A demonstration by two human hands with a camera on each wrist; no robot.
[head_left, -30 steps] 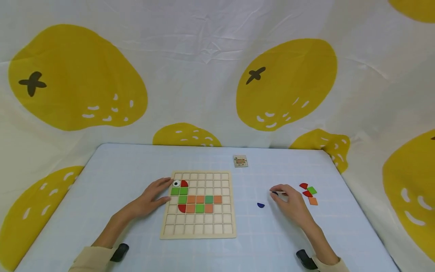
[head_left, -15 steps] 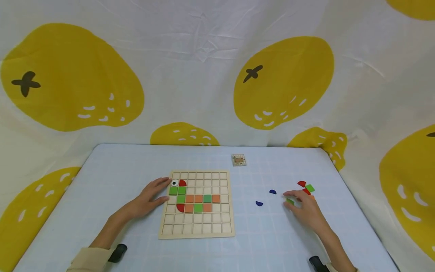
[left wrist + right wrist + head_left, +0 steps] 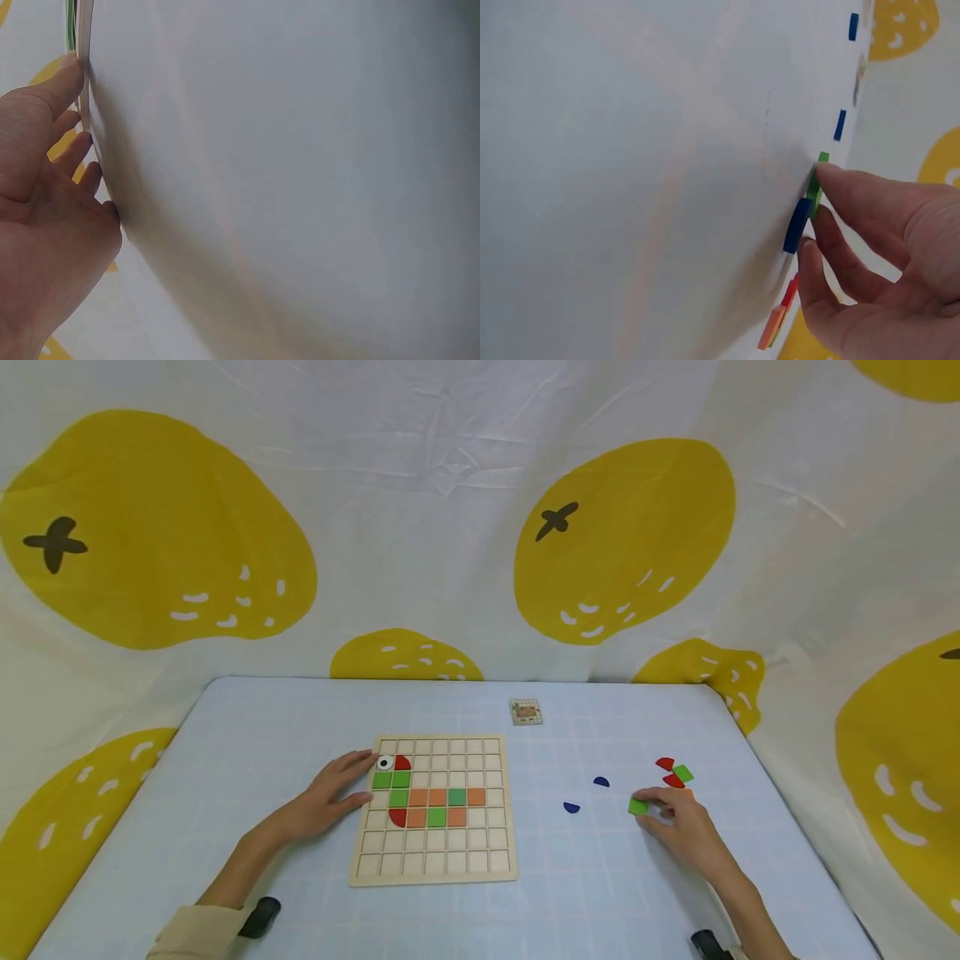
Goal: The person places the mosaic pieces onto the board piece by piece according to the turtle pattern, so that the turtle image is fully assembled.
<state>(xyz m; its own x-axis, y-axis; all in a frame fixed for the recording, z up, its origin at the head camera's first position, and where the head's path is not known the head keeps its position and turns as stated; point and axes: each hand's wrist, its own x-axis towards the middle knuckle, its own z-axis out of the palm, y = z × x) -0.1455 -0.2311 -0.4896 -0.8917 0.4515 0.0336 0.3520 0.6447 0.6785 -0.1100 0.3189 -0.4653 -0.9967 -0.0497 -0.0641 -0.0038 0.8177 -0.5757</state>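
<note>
A wooden grid board (image 3: 433,864) lies left of the middle on the table, with green, orange, red and white eye tiles set in some of its squares. My left hand (image 3: 324,797) rests against the board's left edge, its fingers extended; the left wrist view shows the thumb (image 3: 69,79) at the board's side. To the right, my right hand (image 3: 686,831) pinches a green square tile (image 3: 637,807) between thumb and fingers at the tabletop. In the right wrist view a blue piece (image 3: 797,226) shows beside that green tile, under the hand.
Two dark blue half-round tiles (image 3: 602,782) lie between board and right hand. Beyond that hand sit red quarter-round tiles (image 3: 665,763), another green square (image 3: 683,772) and a partly hidden orange tile (image 3: 688,792). A small picture card (image 3: 527,712) lies behind the board.
My right hand has let go of a dark blue half-round tile, moved right and taken hold of the green square tile. My left hand stays at the board's edge.
</note>
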